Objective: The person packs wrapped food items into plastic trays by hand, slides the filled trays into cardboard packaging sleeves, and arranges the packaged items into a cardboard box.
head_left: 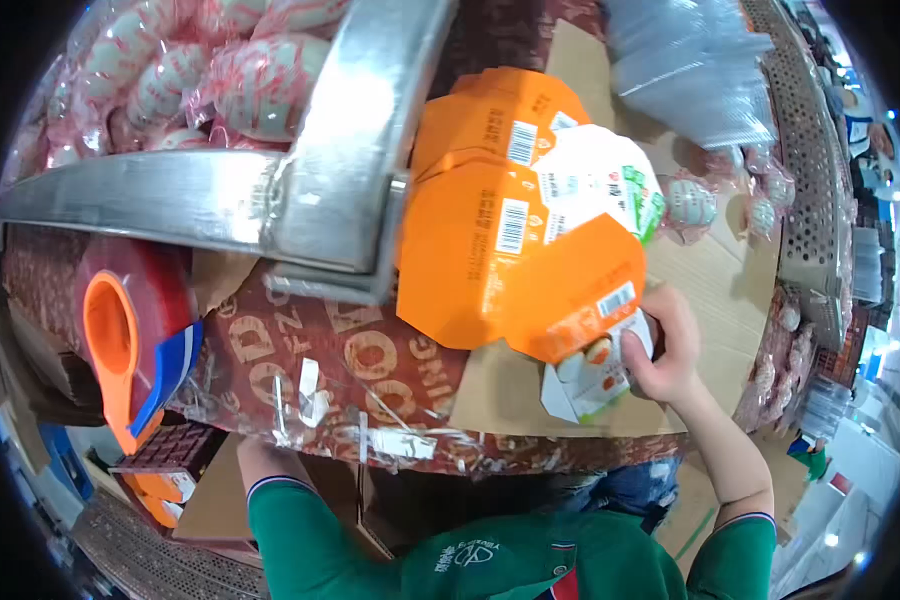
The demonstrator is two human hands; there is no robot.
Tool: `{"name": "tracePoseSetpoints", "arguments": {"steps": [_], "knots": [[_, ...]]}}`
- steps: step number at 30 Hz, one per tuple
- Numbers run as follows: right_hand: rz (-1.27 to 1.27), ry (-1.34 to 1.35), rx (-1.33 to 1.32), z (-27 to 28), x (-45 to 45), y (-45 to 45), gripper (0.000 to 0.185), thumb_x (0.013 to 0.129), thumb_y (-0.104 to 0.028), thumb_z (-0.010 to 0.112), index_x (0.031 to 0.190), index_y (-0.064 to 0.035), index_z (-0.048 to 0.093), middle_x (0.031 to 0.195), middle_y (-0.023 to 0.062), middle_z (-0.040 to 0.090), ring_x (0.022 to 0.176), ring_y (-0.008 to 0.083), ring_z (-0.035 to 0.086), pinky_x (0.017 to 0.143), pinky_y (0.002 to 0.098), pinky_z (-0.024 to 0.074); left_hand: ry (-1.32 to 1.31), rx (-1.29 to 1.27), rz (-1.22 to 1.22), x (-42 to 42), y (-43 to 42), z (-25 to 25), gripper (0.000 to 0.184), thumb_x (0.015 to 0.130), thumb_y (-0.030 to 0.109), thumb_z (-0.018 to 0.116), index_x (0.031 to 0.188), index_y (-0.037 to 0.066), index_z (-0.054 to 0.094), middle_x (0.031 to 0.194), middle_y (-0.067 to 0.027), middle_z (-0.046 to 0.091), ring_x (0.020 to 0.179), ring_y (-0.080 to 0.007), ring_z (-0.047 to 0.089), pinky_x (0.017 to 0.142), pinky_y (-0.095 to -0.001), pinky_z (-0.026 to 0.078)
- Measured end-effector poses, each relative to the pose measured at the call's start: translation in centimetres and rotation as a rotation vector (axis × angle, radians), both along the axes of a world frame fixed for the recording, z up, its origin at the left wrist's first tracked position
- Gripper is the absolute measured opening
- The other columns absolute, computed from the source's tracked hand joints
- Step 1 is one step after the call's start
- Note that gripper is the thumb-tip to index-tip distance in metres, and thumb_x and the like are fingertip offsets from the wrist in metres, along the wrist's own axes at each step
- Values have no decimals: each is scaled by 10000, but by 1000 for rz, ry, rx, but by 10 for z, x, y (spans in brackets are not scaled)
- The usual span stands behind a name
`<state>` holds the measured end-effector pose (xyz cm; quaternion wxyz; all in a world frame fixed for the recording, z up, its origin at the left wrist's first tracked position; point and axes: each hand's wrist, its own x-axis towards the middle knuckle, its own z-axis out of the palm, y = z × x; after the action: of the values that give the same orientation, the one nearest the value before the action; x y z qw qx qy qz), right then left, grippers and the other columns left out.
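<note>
My right hand (667,345) has its thumb and fingers closed on the edge of a printed cardboard sleeve (595,375), orange on one part and white with food pictures on the other. The sleeve is above a sheet of brown cardboard (720,370), at the near end of a pile of flat orange cardboard sleeves (460,240) with barcodes. Among them a white and green printed part (610,180) faces up. On the left, my forearm (270,458) passes below the table's front edge, and my left hand is hidden.
A metal frame (340,130) borders several film-wrapped, egg-like packs (260,85) at upper left. A tape dispenser (115,330) lies at the left. Stacked clear plastic trays (690,70) stand at the back right, near more wrapped packs (692,202) and a perforated metal rail (810,190).
</note>
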<state>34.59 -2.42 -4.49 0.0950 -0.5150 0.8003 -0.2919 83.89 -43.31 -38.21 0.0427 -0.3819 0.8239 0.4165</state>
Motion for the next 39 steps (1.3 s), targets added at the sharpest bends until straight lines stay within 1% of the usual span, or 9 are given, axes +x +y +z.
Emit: {"name": "tracePoseSetpoints", "arguments": {"steps": [12,15,17,20,23,29,32,37,39], "knots": [[-6,-141,-138,-12,-13,2,229,789,-163,703,978,-65,618,929,111,626,905,326,613,785,417,483,36,-159,50,25,-13,106,324,820,160,660,1112,25,623,954,-179,683,885,-337,654,786,-392,510],[28,-219,-224,-18,-17,8,220,799,-182,695,960,-62,604,927,115,627,905,334,608,790,425,479,-288,-457,203,-40,56,241,361,865,111,625,1208,8,577,1129,-223,649,1073,-407,601,865,-443,482],[43,-269,-249,-21,-20,6,220,803,-185,690,964,-64,603,914,119,627,902,337,607,791,425,478,-200,-661,394,-23,85,278,327,876,105,622,1186,11,581,1116,-197,659,1035,-357,630,855,-400,482],[48,-360,-276,-18,-20,11,209,830,-197,666,968,-61,587,897,126,639,885,321,621,782,414,484,-206,-552,530,-20,151,372,257,924,115,607,1153,5,571,989,-80,629,867,-127,564,764,-283,456],[-1,-705,-363,-22,-22,15,195,881,-184,643,975,-38,554,903,102,650,823,207,639,741,346,494,141,-449,611,52,173,399,247,958,127,602,1174,17,552,1036,-47,613,874,-107,555,747,-259,459],[-21,-929,-562,-3,-39,74,143,909,-127,621,976,-24,549,866,60,614,828,108,579,739,289,481,713,-383,885,-74,272,518,273,967,67,566,1225,-11,521,1151,-96,621,987,-183,631,865,-309,511],[-127,-960,-626,4,-52,136,141,900,-121,628,965,-21,554,866,37,608,830,94,572,737,277,476,875,-142,700,-168,286,503,325,958,84,570,1256,-22,492,1193,-151,611,1092,-237,619,942,-367,516],[-305,-941,-609,-6,-66,225,122,899,-101,625,971,-25,562,870,17,604,835,84,572,748,266,476,895,397,641,-313,284,398,301,935,100,607,1213,26,519,1068,-70,644,887,-165,639,625,-270,466],[-375,-1018,-579,-7,-66,245,117,903,-95,626,974,-24,566,875,21,598,840,77,573,747,255,474,1017,585,687,-337,260,353,233,935,94,585,1149,2,572,1082,-73,648,944,-196,621,809,-310,488]]}}
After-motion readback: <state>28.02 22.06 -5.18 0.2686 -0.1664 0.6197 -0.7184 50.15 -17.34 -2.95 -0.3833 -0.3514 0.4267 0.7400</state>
